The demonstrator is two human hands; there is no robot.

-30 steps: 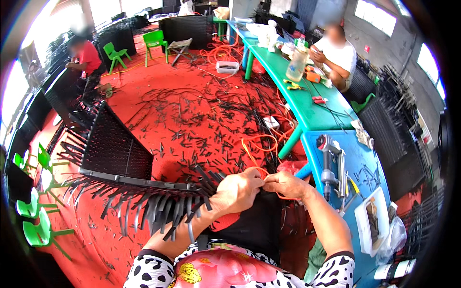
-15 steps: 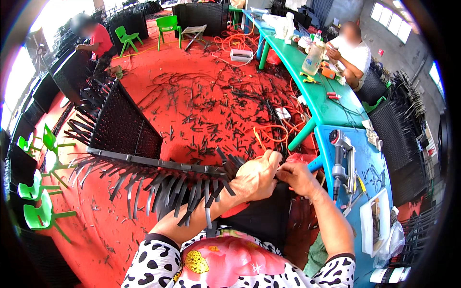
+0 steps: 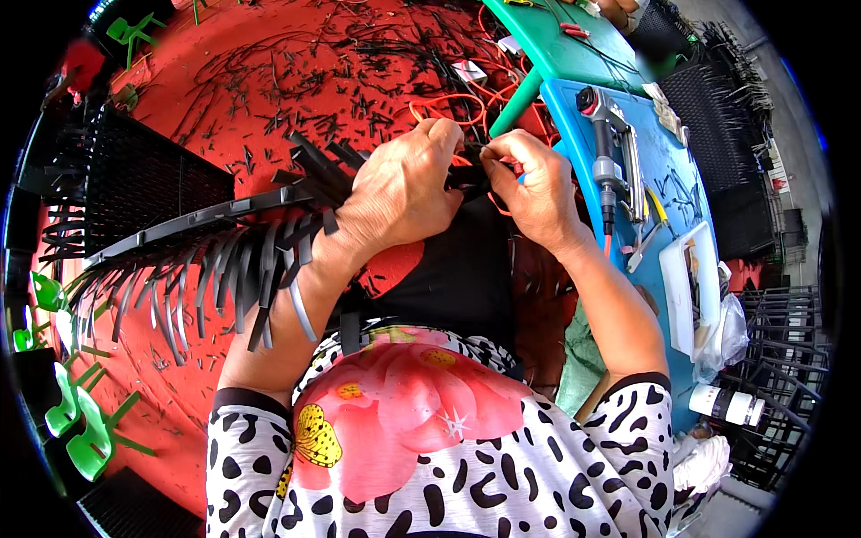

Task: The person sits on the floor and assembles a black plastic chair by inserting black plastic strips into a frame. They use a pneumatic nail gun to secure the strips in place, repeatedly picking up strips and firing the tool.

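Note:
A woven black panel [image 3: 166, 170] of plastic strip stands on my left, its long edge bar [image 3: 193, 218] running toward my left wrist. Many loose black strip ends [image 3: 242, 269] hang from that bar, some across my left forearm. My left hand [image 3: 404, 188] is closed, its fingers curled round a dark strip end. My right hand [image 3: 535, 188] pinches thumb to forefinger just beside it. A short black strip [image 3: 466, 175] shows between the two hands; its full length is hidden by my fingers. Something small and red shows behind my right fingers.
A blue table [image 3: 574, 117] on my right holds an air tool [image 3: 603, 134], a white tray [image 3: 686, 287] and yellow-handled pliers [image 3: 655, 211]. Beyond it stands a green table [image 3: 583, 54], with a person partly in view. Strip scraps litter the red floor [image 3: 296, 54]. Green chairs [image 3: 90, 435] stand at left.
My view has tipped downward, so the hands and panel sit higher and further left in the picture. Both hands stay closed and close together, now slightly further apart.

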